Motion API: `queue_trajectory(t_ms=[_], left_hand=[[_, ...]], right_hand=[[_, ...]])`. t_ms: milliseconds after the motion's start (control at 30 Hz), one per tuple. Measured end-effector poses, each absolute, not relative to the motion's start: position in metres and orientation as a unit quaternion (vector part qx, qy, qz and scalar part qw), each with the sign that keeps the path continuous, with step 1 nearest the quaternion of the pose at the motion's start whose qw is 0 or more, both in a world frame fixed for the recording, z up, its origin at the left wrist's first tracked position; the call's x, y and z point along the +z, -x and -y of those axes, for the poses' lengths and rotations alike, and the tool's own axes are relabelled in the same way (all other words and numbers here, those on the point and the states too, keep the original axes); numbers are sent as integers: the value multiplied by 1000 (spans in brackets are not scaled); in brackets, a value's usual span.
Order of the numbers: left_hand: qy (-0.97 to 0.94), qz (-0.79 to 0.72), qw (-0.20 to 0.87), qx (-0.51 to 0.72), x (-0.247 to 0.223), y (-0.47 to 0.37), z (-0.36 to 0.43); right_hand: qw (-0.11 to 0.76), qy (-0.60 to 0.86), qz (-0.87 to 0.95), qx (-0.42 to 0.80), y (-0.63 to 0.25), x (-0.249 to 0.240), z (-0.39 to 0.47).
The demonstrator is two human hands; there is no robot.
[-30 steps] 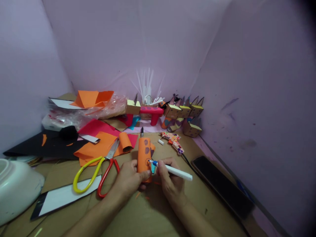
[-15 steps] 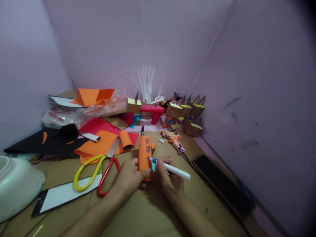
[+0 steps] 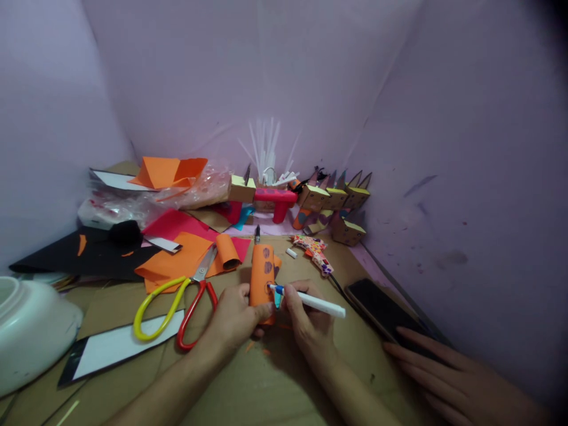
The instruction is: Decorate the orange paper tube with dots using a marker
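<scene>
My left hand [image 3: 237, 316] grips the lower end of an orange paper tube [image 3: 261, 275], which bears dark spots in a column. Between the fingers of my right hand [image 3: 310, 316] is a white marker [image 3: 322, 303], its blue end touching the tube beside an outlined spot. A small light-blue piece [image 3: 277, 299] shows at the tube's right edge. Just left of my left hand lie scissors [image 3: 202, 273] with one yellow and one red handle. A dark pen tip [image 3: 258, 234] sticks up beyond the tube's far end.
Another person's hand [image 3: 448, 376] touches a black phone [image 3: 390, 313] at right. A patterned glue gun [image 3: 316, 255] lies behind. Cardboard animal figures [image 3: 313, 197], white sticks [image 3: 265, 148] and coloured paper [image 3: 173, 260] stand or lie at the back. A white bowl [image 3: 39, 337] sits at left.
Another person's hand has come in from the lower right onto the black phone. The view has shifted slightly. Both my hands keep their holds, with the marker still at the tube.
</scene>
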State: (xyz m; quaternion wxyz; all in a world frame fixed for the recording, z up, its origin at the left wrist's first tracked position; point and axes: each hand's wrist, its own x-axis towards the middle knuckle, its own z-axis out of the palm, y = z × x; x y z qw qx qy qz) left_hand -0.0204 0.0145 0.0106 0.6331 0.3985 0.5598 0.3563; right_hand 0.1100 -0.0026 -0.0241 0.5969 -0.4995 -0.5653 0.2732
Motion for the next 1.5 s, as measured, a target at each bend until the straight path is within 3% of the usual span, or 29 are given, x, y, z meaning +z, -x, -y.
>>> queue_trajectory(t_ms=[600, 1500], left_hand=[[-413, -565, 627, 343, 6, 21, -16], [-417, -563, 626, 340, 7, 21, -14]], right_hand=[[555, 521, 569, 312, -113, -24, 3], [574, 526, 552, 300, -113, -15, 4]])
